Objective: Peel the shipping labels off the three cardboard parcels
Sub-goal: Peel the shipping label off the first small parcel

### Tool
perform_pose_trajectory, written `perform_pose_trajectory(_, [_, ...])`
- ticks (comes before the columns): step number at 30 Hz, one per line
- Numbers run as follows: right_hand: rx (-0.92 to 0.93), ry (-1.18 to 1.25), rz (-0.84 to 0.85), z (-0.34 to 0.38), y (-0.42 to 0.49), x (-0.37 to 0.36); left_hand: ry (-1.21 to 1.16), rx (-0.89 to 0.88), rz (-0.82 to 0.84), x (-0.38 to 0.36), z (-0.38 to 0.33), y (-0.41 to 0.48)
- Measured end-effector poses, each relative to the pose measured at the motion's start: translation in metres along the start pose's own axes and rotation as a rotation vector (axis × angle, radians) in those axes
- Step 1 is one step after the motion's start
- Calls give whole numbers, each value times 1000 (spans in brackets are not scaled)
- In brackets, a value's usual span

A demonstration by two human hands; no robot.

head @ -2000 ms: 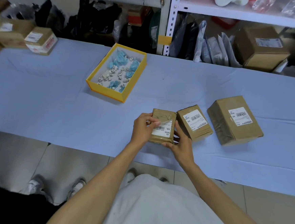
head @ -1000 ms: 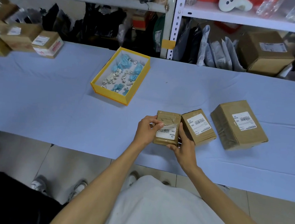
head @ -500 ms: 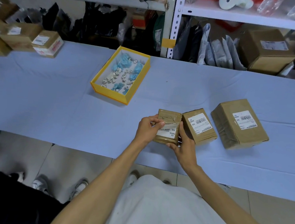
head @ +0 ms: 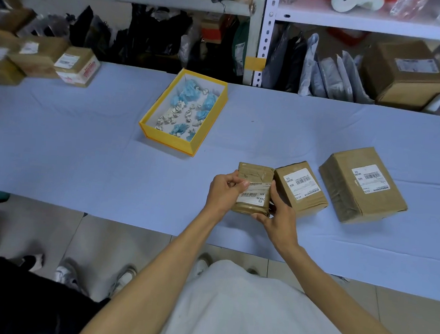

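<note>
Three brown cardboard parcels lie near the front of the blue-covered table (head: 83,156). The small parcel (head: 255,172) is at the left, and its white label (head: 253,194) is partly folded down from the top. My left hand (head: 223,191) pinches the label's upper left edge. My right hand (head: 276,210) grips the small parcel's right side and bottom. The middle parcel (head: 301,191) touches it on the right, its white label (head: 300,182) flat. The large parcel (head: 362,184) lies further right with its label (head: 369,178) flat.
A yellow tray (head: 163,138) with crumpled white and blue scraps sits behind the parcels. More boxes (head: 74,65) stand at the table's far left. Shelves with bags and a big box (head: 402,73) run along the back. Another person's shoes (head: 65,273) are on the floor at left.
The label's top edge has come further down the small parcel, baring more brown cardboard above it. Both hands have stayed on the small parcel.
</note>
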State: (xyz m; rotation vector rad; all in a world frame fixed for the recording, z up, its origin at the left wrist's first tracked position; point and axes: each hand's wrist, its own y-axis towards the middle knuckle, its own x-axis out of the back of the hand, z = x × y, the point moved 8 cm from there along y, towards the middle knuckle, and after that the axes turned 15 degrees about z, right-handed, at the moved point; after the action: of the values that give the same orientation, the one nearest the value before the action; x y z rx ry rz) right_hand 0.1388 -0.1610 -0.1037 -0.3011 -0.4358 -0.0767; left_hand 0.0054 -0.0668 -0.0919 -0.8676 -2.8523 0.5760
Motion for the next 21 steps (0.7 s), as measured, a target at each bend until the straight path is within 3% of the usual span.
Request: perform_pose_trajectory(21, [55, -2, -9, -3, 1, 0, -161, 15, 34, -5, -13, -9])
